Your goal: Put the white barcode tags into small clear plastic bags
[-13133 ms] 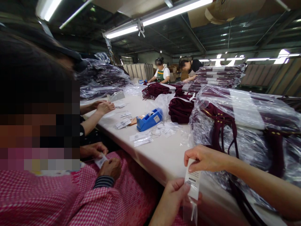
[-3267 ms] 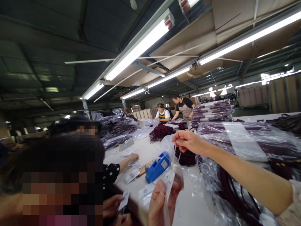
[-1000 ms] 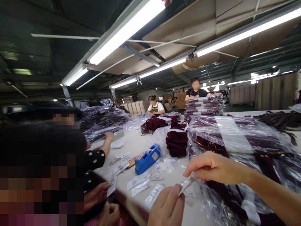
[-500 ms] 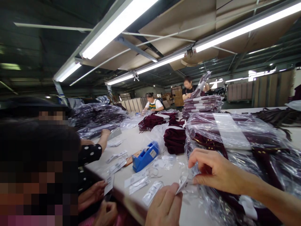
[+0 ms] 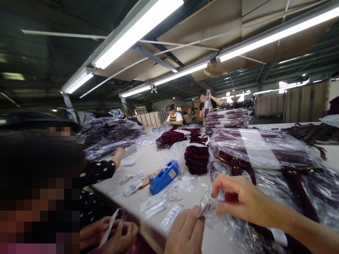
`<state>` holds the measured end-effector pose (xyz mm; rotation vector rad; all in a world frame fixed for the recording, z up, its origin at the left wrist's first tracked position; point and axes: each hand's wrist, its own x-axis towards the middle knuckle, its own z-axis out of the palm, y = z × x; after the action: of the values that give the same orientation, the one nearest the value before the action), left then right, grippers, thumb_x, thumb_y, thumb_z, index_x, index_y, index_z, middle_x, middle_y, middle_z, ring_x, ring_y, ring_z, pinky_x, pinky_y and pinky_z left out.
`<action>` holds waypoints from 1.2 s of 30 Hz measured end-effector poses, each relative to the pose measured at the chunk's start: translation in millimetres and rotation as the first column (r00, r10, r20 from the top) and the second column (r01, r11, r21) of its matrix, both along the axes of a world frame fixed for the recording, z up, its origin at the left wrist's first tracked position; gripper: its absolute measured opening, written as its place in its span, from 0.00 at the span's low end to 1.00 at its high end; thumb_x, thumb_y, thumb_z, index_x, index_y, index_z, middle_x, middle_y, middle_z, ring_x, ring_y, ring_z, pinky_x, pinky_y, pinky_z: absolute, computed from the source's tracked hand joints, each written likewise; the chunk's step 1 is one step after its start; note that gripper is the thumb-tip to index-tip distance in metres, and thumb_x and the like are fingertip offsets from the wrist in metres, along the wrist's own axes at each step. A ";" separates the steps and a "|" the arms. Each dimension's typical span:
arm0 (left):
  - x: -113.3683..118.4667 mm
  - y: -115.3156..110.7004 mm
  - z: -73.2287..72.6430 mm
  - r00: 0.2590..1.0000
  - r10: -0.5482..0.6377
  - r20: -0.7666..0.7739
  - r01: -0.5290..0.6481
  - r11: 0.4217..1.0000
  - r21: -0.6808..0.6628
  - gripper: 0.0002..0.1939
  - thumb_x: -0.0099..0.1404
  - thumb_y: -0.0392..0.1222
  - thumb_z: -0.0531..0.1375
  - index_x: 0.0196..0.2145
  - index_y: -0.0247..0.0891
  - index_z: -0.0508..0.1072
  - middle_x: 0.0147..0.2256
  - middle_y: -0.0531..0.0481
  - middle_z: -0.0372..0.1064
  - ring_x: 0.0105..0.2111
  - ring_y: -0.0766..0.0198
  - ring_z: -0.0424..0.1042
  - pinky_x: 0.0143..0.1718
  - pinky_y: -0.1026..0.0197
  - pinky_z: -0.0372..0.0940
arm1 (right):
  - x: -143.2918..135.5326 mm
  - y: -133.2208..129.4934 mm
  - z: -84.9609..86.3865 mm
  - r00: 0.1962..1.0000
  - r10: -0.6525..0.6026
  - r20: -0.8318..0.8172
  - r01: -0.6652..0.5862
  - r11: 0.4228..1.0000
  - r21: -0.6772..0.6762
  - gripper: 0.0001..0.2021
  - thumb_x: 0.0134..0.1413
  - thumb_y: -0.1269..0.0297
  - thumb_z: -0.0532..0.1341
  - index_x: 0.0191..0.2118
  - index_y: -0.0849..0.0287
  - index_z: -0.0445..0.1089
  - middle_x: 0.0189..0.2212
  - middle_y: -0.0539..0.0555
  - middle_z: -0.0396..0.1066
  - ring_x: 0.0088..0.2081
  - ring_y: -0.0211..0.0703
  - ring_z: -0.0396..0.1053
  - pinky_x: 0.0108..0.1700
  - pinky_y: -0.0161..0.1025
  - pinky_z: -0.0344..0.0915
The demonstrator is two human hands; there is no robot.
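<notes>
My left hand point(image 5: 185, 229), low in the middle of the head view, is closed on a small white tag point(image 5: 205, 209) with dark print. The tag stands up between thumb and fingers, with clear plastic around its far end. Just to its right hovers my right hand point(image 5: 238, 197), fingers curled but apart, the thumb tip beside the plastic. Whether the thumb touches it I cannot tell. Flat on the table left of my left hand is a bagged tag point(image 5: 172, 217), with more printed tags point(image 5: 156, 206) beyond it.
A blue tape dispenser point(image 5: 164, 178) stands mid-table. Bagged maroon garments point(image 5: 261, 148) are piled at the right, and a folded maroon bundle point(image 5: 196, 157) is behind the dispenser. At the left, a co-worker's hands point(image 5: 119, 233) hold a white strip. Two more people work farther back.
My right hand has shifted slightly down, while my left still grips the tag. The near co-worker's hands have come together around a white strip. The standing person at the back has moved left with a bagged garment.
</notes>
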<state>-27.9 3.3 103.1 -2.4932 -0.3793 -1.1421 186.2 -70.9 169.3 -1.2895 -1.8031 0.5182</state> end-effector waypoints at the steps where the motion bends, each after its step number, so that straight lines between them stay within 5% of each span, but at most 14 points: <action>1: -0.5 0.7 -0.5 1.000 0.000 -0.002 0.000 1.000 0.005 0.13 0.70 0.31 0.49 0.36 0.34 0.73 0.39 0.42 0.76 0.38 0.59 0.74 0.40 0.60 0.72 | -0.2 -0.5 -1.3 1.000 0.028 0.004 -0.028 0.999 0.018 0.10 0.50 0.64 0.67 0.37 0.56 0.67 0.22 0.43 0.63 0.23 0.32 0.61 0.26 0.30 0.57; 5: -2.6 1.8 -2.9 1.000 0.002 -0.016 -0.002 1.000 -0.013 0.12 0.69 0.31 0.50 0.37 0.35 0.73 0.40 0.42 0.76 0.39 0.59 0.74 0.42 0.59 0.72 | -1.5 -0.8 -6.4 0.995 0.094 0.023 -0.096 0.992 0.083 0.05 0.54 0.67 0.64 0.37 0.56 0.69 0.26 0.45 0.68 0.25 0.32 0.64 0.28 0.29 0.59; 13: 0.3 6.8 -18.6 0.999 -0.017 0.030 0.022 0.982 -0.186 0.11 0.68 0.31 0.50 0.38 0.37 0.72 0.41 0.41 0.74 0.39 0.59 0.73 0.40 0.59 0.71 | -3.8 1.7 -16.9 0.995 0.032 0.095 -0.050 0.979 0.198 0.01 0.55 0.69 0.62 0.34 0.58 0.70 0.28 0.48 0.69 0.29 0.36 0.66 0.32 0.32 0.62; 20: 3.8 4.6 -17.8 0.999 -0.005 0.041 0.011 0.987 -0.160 0.13 0.67 0.30 0.49 0.38 0.37 0.73 0.39 0.43 0.75 0.37 0.59 0.74 0.39 0.59 0.72 | -5.4 3.6 -20.1 0.979 0.048 0.196 -0.102 0.957 0.273 0.09 0.62 0.67 0.56 0.40 0.57 0.74 0.37 0.53 0.72 0.37 0.40 0.69 0.40 0.34 0.65; 28: -1.4 0.7 -11.6 0.995 0.029 -0.090 -0.042 0.990 -0.138 0.12 0.66 0.29 0.51 0.42 0.34 0.72 0.42 0.41 0.75 0.41 0.58 0.73 0.43 0.58 0.71 | -9.4 5.0 -30.9 0.946 0.001 0.325 -0.098 0.954 0.282 0.10 0.64 0.66 0.55 0.35 0.59 0.72 0.32 0.52 0.70 0.36 0.39 0.68 0.38 0.34 0.63; 36: 5.9 -2.2 -16.0 1.000 -0.002 -0.009 0.000 0.982 -0.188 0.13 0.67 0.29 0.48 0.37 0.36 0.72 0.37 0.42 0.75 0.35 0.57 0.74 0.36 0.57 0.73 | -17.5 14.0 -53.1 0.851 -0.208 0.483 -0.005 0.915 0.403 0.07 0.58 0.72 0.53 0.30 0.59 0.65 0.28 0.52 0.66 0.28 0.40 0.62 0.29 0.37 0.56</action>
<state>-22.0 1.1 87.1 -2.6590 -0.5049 -1.1431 168.7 -56.9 116.2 -1.3041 -2.1137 -0.2862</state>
